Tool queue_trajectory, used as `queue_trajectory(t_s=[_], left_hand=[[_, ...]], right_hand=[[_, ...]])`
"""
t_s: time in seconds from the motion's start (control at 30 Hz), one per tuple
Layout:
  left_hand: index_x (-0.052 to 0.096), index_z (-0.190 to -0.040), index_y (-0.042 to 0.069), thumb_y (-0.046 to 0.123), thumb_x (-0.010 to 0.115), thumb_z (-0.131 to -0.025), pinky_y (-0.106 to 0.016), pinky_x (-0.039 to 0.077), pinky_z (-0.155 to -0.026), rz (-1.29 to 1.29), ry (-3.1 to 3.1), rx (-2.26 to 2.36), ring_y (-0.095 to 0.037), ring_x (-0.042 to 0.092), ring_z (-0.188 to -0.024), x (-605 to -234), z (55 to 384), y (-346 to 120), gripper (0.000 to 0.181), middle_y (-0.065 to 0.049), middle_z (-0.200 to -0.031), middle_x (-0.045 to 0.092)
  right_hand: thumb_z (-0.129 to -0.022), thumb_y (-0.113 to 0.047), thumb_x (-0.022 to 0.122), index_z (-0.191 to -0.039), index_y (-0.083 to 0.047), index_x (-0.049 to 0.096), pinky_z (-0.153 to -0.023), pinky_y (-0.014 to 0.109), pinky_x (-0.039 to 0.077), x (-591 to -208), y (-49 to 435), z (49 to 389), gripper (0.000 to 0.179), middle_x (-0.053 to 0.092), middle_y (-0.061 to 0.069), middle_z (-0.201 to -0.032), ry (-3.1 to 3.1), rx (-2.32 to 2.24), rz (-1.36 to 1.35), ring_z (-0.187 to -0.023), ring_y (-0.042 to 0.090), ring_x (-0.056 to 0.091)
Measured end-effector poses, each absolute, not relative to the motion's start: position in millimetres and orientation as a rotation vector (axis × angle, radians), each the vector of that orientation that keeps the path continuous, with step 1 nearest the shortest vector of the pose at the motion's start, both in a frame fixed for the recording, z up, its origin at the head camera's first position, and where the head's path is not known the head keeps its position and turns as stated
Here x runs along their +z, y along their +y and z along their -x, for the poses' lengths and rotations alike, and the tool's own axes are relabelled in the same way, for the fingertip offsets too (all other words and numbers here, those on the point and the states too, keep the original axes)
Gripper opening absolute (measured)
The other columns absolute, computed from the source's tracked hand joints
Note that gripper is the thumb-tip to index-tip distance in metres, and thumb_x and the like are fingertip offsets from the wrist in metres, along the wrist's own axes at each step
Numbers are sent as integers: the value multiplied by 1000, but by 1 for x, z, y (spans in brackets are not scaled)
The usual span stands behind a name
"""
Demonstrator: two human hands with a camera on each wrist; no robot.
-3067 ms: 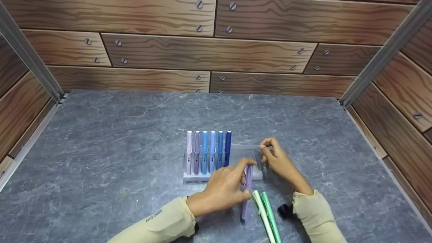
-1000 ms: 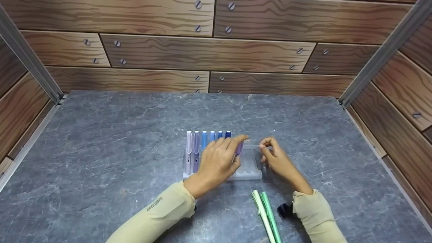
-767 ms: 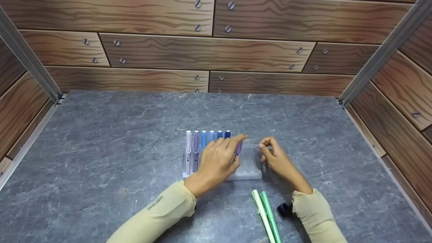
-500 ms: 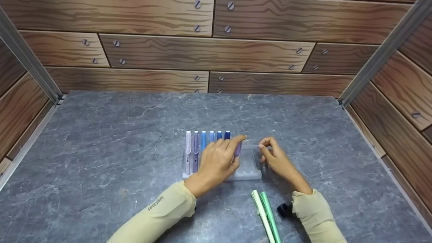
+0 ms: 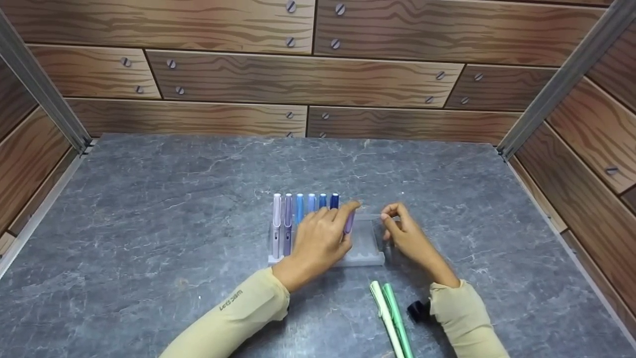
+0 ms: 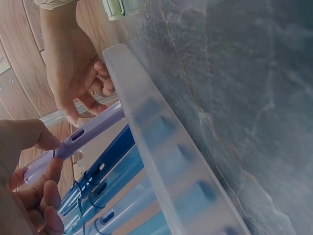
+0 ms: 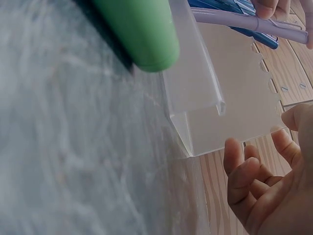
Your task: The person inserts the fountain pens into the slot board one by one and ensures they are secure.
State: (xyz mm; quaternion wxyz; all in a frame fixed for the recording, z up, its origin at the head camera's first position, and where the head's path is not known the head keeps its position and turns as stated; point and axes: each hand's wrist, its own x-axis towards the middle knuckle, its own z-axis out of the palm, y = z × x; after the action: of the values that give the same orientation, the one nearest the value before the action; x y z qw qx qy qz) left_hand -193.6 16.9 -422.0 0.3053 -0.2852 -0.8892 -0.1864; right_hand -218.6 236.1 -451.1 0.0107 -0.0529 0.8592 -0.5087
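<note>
A clear plastic pen stand (image 5: 365, 239) rests on the table, with several pens in a row, from pale lilac (image 5: 277, 214) through light blue to dark blue (image 5: 334, 201). My left hand (image 5: 318, 241) covers the lower middle of that row. Its thumb and fingers pinch a light purple pen (image 6: 98, 123) near the cap; the pen leans in the stand beside the dark blue one, its lower end at the front ledge (image 7: 193, 63). At the stand's top right corner, my right hand (image 5: 410, 241) pinches the panel edge between thumb and forefinger, other fingers loosely curled.
A pale green pen (image 5: 386, 318) and a green pen (image 5: 399, 320) lie side by side in front of the stand. A black object (image 5: 418, 312) is by the right sleeve. Wood-patterned walls (image 5: 238, 74) enclose the grey marbled table (image 5: 149, 209).
Since about three seconds ago, my left hand has carried the purple pen from in front of the stand up and left into the row. Over the last second it barely moves. The right hand stays put.
</note>
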Motion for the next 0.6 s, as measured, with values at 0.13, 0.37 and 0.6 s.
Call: queue_trajectory(t_s=[0.13,0.37,0.6], left_hand=[[56,-125,17,16,74,-69,-26,46,-57,748,-2345,-480,-15,59,-67,-422,194,17,58,2,-76,68],[56,-126,18,18,73,-70,-27,47,-56,729,-2374,-435,-15,58,-65,-421,196,17,58,2,-74,67],[56,-127,18,19,72,-72,-26,46,-54,716,-2412,-406,-15,56,-64,-419,197,16,57,2,-73,68]], right_hand=[[-102,-15,44,-110,-4,45,-50,19,40,-450,236,219,13,49,12,-105,2691,-1575,174,-63,12,55],[-102,-14,45,-109,-3,45,-50,19,40,-450,236,218,13,49,13,-104,2687,-1596,175,-62,10,54],[-102,-14,45,-109,-4,46,-49,19,40,-451,236,218,12,50,15,-105,2691,-1589,154,-62,12,55]])
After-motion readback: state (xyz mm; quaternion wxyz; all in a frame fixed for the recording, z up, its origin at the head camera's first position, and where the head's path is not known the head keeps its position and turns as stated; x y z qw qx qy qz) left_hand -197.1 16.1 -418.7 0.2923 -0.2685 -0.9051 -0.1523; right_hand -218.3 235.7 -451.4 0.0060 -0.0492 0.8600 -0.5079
